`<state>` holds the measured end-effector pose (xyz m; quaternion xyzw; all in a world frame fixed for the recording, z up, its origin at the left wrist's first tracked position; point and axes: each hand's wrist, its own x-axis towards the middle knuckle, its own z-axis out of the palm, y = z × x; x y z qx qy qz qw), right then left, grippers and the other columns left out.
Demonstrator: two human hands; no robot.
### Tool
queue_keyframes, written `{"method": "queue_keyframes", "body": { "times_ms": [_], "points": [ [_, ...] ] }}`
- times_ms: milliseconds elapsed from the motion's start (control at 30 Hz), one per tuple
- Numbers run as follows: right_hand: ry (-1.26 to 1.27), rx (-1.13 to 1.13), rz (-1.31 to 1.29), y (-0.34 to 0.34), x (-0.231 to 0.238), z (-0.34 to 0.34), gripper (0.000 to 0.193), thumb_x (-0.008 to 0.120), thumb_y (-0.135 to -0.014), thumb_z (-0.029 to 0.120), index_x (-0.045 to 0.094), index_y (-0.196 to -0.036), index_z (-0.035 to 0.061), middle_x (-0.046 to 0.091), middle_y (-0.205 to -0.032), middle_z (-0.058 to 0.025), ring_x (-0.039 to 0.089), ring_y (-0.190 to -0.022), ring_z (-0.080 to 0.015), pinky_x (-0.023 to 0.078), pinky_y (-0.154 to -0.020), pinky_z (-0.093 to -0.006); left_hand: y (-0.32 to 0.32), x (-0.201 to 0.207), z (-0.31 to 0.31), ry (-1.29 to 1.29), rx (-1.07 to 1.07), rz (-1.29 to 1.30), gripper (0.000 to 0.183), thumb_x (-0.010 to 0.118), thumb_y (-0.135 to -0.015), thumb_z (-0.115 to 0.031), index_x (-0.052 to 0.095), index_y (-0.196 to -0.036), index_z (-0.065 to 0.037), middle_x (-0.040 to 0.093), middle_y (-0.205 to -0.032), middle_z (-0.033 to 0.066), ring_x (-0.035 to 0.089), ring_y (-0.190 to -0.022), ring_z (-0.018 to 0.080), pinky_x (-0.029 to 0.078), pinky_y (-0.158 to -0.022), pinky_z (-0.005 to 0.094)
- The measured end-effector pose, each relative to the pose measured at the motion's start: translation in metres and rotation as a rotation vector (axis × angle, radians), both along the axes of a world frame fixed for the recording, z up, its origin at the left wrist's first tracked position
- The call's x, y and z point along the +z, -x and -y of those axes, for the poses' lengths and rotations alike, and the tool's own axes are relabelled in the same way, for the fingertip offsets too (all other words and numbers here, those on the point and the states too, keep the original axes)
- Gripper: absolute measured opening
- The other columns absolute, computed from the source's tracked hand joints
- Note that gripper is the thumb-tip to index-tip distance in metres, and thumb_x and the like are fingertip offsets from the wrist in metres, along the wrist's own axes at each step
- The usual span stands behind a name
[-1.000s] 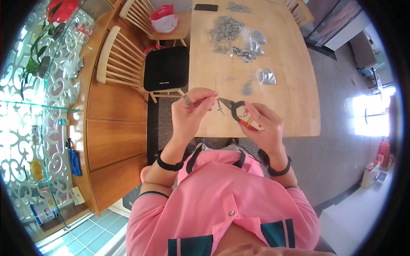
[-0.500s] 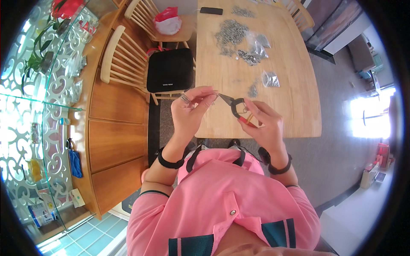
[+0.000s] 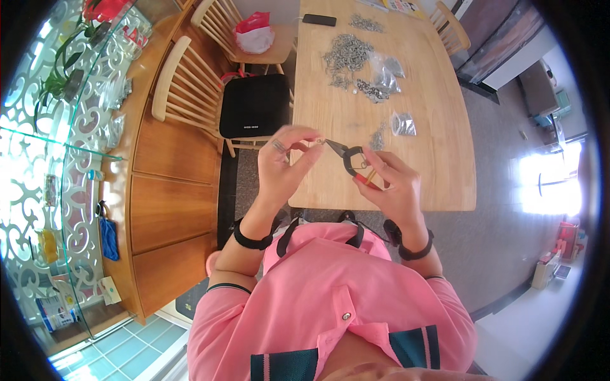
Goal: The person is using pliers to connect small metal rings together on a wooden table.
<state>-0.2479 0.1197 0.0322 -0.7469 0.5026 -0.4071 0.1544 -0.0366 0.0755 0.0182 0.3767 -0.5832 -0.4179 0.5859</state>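
My right hand (image 3: 395, 180) is wrapped round a pair of pliers (image 3: 349, 157) with dark jaws and red-and-black handles. Their tips point left, meeting a tiny metal piece (image 3: 320, 141) that my left hand (image 3: 287, 159) pinches between thumb and forefinger. What kind of piece it is, I cannot make out. Both hands are raised above the near edge of the wooden table (image 3: 438, 165). Beyond the pliers lie a small pile of little metal parts (image 3: 378, 138) and a clear bag of metal parts (image 3: 403, 124).
Farther up the table are a large heap of metal pieces (image 3: 348, 52), dark rings (image 3: 372, 91), clear bags (image 3: 386, 71) and a black phone (image 3: 319, 20). To the left stands a chair with a black cushion (image 3: 255, 106), beside a wooden cabinet (image 3: 171, 213).
My left thumb and fingers have shifted slightly, and the small metal piece shows more at the plier tips. The view has tilted a little; the pliers stay in nearly the same place.
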Motion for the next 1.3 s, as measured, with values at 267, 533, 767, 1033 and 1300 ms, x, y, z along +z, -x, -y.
{"method": "queue_keyframes", "body": {
  "times_ms": [267,533,767,1033,1300],
  "points": [
    [0.176,-0.07,-0.189,0.007,-0.001,0.003,0.051,0.079,-0.065,0.01,0.067,-0.114,0.0136,0.065,-0.092,-0.0031,0.063,-0.069,-0.0192,0.051,-0.06,-0.0298,0.007,0.003,0.005,0.12,0.073,0.32,0.017,0.069,-0.081,-0.001,0.068,-0.098,-0.002,0.059,-0.094,0.0074,0.058,-0.08,0.0164,0.047,-0.066,0.0254],
    [0.296,-0.056,-0.349,0.021,0.008,0.003,0.052,0.079,-0.065,0.012,0.066,-0.116,0.0157,0.061,-0.091,0.0001,0.06,-0.065,-0.016,0.049,-0.056,-0.0285,0.008,-0.004,0.015,0.143,-0.115,0.356,0.021,0.064,-0.083,-0.001,0.061,-0.103,-0.006,0.054,-0.11,0.0104,0.054,-0.096,0.0234,0.045,-0.078,0.0323],
    [0.391,-0.074,-0.496,0.025,0.004,0.002,0.055,0.078,-0.066,0.015,0.064,-0.12,0.0171,0.059,-0.094,0.002,0.051,-0.057,-0.0137,0.045,-0.049,-0.0266,0.019,0.005,0.012,0.36,0.045,0.849,0.046,0.067,-0.068,-0.015,0.056,-0.112,-0.01,0.04,-0.131,0.016,0.042,-0.115,0.0373,0.034,-0.095,0.0459],
    [0.417,-0.081,-0.53,0.025,0.004,0.001,0.055,0.077,-0.068,0.016,0.063,-0.121,0.0178,0.058,-0.094,0.0028,0.05,-0.055,-0.0134,0.044,-0.047,-0.0261,0.023,0.0,0.01,0.425,0.145,0.983,0.04,0.068,-0.068,-0.018,0.056,-0.105,-0.011,0.035,-0.134,0.0164,0.036,-0.12,0.0373,0.027,-0.099,0.0465],
    [0.301,-0.029,-0.351,0.02,0.014,0.002,0.048,0.078,-0.066,0.012,0.068,-0.113,0.0149,0.062,-0.091,0.0001,0.06,-0.063,-0.0156,0.048,-0.053,-0.0271,0.02,-0.006,0.011,0.575,0.246,1.012,0.035,0.07,-0.067,-0.023,0.056,-0.095,-0.006,0.034,-0.131,0.0181,0.031,-0.119,0.0385,0.028,-0.098,0.0464]
  ]
}}
